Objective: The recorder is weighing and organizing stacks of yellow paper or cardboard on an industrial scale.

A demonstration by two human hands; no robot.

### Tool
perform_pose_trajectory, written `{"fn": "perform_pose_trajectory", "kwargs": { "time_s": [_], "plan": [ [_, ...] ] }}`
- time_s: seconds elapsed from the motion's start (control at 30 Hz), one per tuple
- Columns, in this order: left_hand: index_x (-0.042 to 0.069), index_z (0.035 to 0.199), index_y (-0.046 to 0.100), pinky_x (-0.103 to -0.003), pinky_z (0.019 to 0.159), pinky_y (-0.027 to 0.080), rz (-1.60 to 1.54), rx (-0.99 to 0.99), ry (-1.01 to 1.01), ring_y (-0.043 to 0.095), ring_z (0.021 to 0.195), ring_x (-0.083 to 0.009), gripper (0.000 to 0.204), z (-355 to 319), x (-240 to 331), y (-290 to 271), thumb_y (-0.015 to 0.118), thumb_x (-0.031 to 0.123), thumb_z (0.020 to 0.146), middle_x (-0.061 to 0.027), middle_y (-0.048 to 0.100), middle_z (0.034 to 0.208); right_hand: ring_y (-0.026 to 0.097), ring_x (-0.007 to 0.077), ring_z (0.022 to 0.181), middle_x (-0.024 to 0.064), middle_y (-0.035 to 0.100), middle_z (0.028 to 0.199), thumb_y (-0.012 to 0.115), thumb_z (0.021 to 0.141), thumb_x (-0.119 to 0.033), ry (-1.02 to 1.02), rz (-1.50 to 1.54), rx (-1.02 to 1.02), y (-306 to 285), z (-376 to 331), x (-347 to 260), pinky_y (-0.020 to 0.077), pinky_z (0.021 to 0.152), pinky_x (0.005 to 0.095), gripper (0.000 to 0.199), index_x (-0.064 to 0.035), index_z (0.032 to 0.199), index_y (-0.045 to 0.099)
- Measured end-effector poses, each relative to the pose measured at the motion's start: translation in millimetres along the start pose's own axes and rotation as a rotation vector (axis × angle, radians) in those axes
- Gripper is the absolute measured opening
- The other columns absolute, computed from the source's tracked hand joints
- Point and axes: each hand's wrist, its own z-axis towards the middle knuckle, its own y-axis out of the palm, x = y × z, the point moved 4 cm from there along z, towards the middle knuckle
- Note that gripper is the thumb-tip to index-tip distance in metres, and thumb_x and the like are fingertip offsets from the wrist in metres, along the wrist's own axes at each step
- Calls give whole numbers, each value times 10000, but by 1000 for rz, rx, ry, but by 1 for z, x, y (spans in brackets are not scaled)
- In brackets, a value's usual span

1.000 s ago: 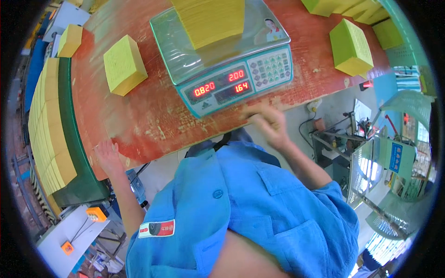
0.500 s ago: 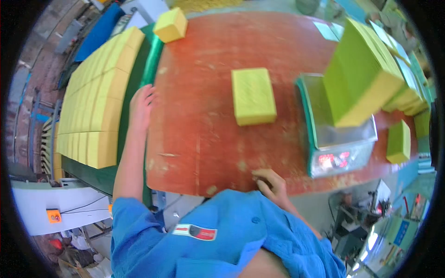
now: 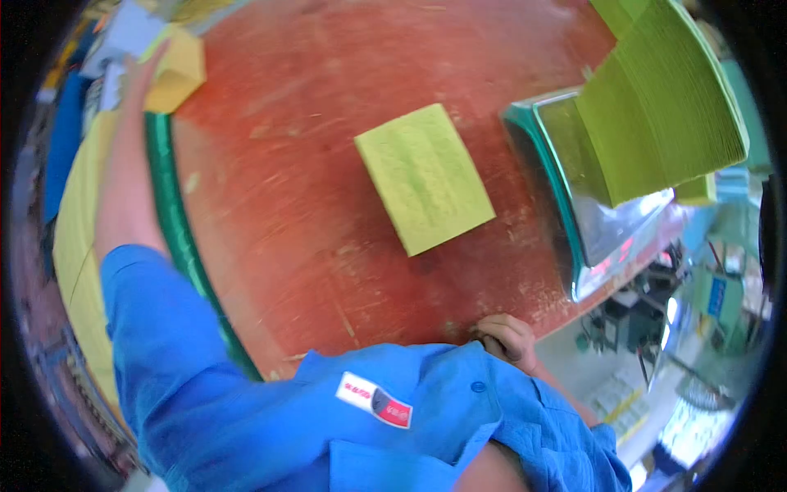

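At the far left, my left hand (image 3: 139, 75) is at the side of a yellow paper block (image 3: 180, 74) and seems to touch it; motion blurs its fingers. My right hand (image 3: 510, 336) rests at the near edge of the red table (image 3: 287, 164), its fingers curled, whatever may be inside them hidden. Between my hands, farther in, a yellow stack of paper (image 3: 426, 180) lies on the tabletop. To the right, a tall yellow-green paper stack (image 3: 664, 107) stands on a scale (image 3: 574, 176) with a metal pan and lit red display.
Rows of yellow paper blocks (image 3: 78, 246) line the left side, partly behind my left arm. A green strip (image 3: 176, 205) runs along the table's left edge. More yellow-green paper (image 3: 615, 15) shows at the far right. Equipment stands on the floor at the lower right.
My left hand has moved from the table's left edge forward to the far-left block. The view has turned and shifted, so the stack and scale appear tilted. My right hand stays at the near edge.
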Motion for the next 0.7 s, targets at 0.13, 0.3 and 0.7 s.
{"fn": "perform_pose_trajectory", "kwargs": {
  "time_s": [0.13, 0.3, 0.7],
  "plan": [
    [-19, 1455, 292, -401, 1004, 422, -195, -231, 92, 538, 1189, -333, 1182, 13, 43, 163, 739, 683, 616, -227, 542, 1298, 666, 282, 767, 135, 651, 903, 637, 762, 70, 28, -134, -72, 17, 21, 9, 556, 641, 362, 210, -10, 955, 624],
    [153, 1499, 281, -469, 1068, 337, 235, -94, -23, 453, 1288, -357, 1069, -31, 33, 99, 665, 694, 661, -205, 480, 1389, 662, 282, 773, 143, 643, 913, 620, 736, 98, -58, -105, -68, 15, 6, 7, 556, 644, 360, 249, -5, 962, 620],
    [244, 1507, 247, -508, 1063, 356, 369, -24, 232, 362, 1324, -442, 936, -425, 218, 83, 722, 472, 733, -209, 270, 1518, 623, 329, 834, 150, 609, 923, 587, 781, 43, -144, 101, -65, 2, -8, 10, 523, 700, 394, 196, 2, 973, 596]
  ]
}}
